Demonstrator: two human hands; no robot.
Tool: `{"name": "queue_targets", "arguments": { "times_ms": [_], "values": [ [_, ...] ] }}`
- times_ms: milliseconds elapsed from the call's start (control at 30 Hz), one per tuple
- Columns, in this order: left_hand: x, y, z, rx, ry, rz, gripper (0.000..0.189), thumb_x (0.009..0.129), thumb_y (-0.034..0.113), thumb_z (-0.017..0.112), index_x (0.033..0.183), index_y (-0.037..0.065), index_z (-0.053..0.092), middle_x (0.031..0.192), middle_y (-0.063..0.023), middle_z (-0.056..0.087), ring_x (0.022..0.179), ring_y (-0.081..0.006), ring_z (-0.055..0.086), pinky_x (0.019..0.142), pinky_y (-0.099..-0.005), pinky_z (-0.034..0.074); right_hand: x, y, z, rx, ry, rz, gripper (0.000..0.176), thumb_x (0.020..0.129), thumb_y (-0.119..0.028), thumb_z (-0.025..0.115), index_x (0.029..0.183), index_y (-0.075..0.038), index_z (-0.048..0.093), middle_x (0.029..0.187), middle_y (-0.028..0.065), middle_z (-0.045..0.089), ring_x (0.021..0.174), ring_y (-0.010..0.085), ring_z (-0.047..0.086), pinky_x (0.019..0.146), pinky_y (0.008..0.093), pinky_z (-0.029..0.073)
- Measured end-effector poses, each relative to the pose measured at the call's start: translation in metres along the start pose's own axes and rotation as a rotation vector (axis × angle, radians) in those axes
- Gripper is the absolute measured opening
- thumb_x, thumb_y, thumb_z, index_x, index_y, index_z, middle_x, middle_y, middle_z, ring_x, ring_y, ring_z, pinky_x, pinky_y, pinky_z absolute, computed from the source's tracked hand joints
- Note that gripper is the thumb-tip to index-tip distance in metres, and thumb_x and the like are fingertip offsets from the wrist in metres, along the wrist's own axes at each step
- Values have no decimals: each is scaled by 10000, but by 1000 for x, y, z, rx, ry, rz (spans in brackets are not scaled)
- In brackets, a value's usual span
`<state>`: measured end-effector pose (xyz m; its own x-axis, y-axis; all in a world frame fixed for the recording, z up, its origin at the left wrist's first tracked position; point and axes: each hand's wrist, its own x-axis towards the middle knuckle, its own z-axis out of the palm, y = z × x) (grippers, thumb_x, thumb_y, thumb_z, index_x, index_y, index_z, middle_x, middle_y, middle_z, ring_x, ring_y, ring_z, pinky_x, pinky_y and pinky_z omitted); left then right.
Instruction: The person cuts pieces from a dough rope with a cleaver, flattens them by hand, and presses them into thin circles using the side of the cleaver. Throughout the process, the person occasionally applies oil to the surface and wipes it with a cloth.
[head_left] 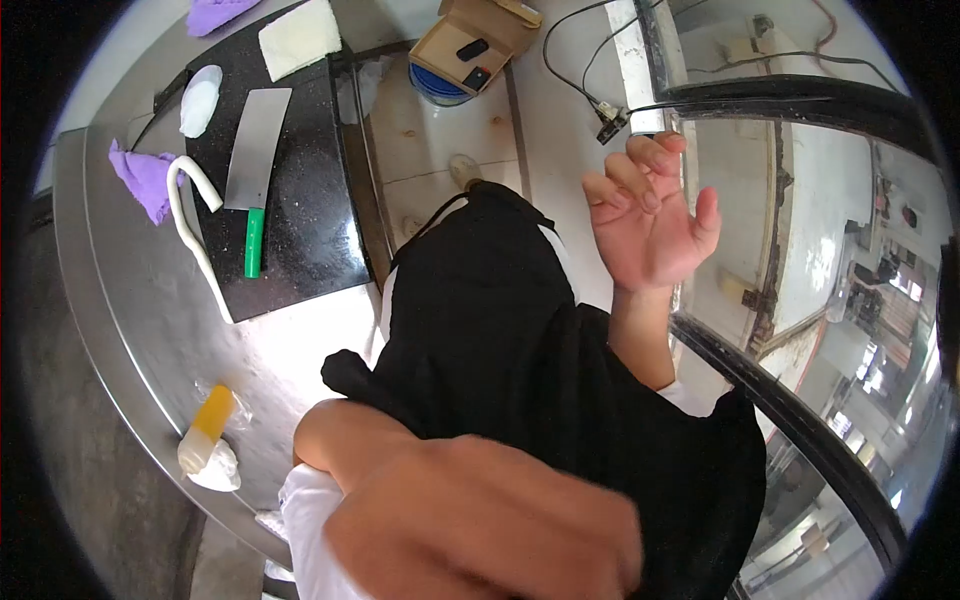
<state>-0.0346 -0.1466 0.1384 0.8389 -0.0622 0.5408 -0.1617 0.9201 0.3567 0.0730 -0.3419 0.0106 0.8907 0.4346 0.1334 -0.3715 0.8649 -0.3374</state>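
while the right hand [655, 225] is up with its palm bare, the left hand [485, 510] sits close before the black apron [480, 290].
the right fingers [627, 177] curl apart, holding nothing, near a black plug [612, 125]; the left shows only a blurred back, so i cannot tell whether it is clamped on anything. the apron hangs down the wearer's front, close to the near-right corner of the black board [310, 240]. on that board lies a cleaver [258, 150], green handle [254, 245] toward the near edge, blade toward the far edge; a white hooked strip [195, 250] follows the left edge to the near-left corner. to work well, i'd keep the left arm [345, 432] clear of the steel counter [150, 290], the right fingers off the plug, and touch the cleaver by its handle only.
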Motion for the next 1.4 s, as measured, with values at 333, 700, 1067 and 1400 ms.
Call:
{"name": "queue_targets", "arguments": {
  "times_ms": [333,700,1067,1400],
  "values": [
    [-18,22,-72,1004,-468,-77,240,990,150,549,937,-33,695,883,-146,652,805,-310,644,723,-390,531,15,-4,-5,-27,111,-43,510,898,-412,636,1285,-82,595,1049,56,567,838,172,436,805,346,365],
    [-87,-37,-247,98,840,-575,395,1031,243,549,1326,-17,590,1008,-64,674,832,-130,588,743,-251,475,32,-16,-40,68,312,16,404,946,-361,548,1217,-77,642,1053,81,645,828,189,487,808,359,388],
    [-99,-105,-307,1272,1034,-574,390,1025,258,623,760,-22,684,612,-38,650,521,-159,563,528,-359,432,32,-52,-99,121,476,-16,341,982,-295,522,1204,-70,649,1045,78,648,831,175,519,800,358,402],
    [-165,-143,-375,1607,566,-1127,310,968,232,637,859,-51,700,842,-294,661,849,-489,652,752,-546,505,59,-82,-79,-494,331,74,227,970,-160,578,1096,16,647,994,151,700,817,166,585,802,309,473]
  ]
}}
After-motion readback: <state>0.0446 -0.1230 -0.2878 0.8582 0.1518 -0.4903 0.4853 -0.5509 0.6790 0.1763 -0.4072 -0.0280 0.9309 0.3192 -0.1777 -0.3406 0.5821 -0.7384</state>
